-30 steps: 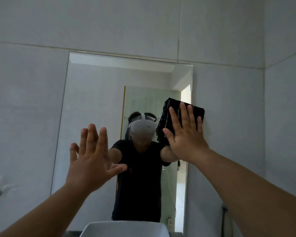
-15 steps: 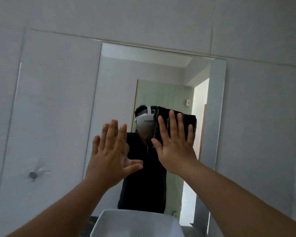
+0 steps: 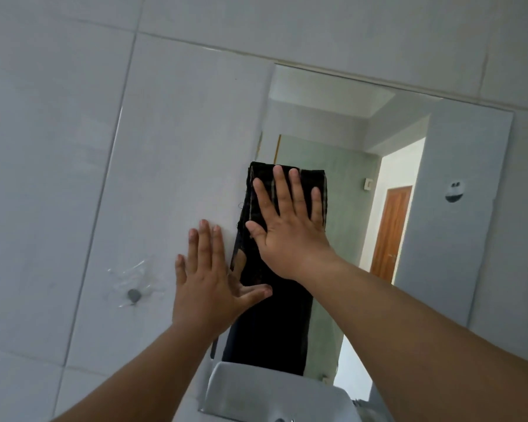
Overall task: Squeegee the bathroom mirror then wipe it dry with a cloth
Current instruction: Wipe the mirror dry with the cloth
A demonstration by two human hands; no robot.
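Note:
The frameless mirror [image 3: 439, 208] hangs on the white tiled wall, tilted in my view. My right hand [image 3: 287, 226] presses a dark checked cloth [image 3: 258, 175] flat against the glass near the mirror's left edge, fingers spread over it. My left hand [image 3: 208, 275] is spread flat on the wall tile beside the mirror's left edge, its thumb reaching over the glass; it holds nothing. No squeegee is in view.
A white basin [image 3: 256, 394] sits below the mirror. A small grey wall hook [image 3: 134, 295] with clear tape is on the tile to the left. The mirror reflects a wooden door and a doorway.
My right hand has slid the cloth leftward across the glass to the mirror's left edge. My view has turned left and tilted. My left hand now rests on the tile.

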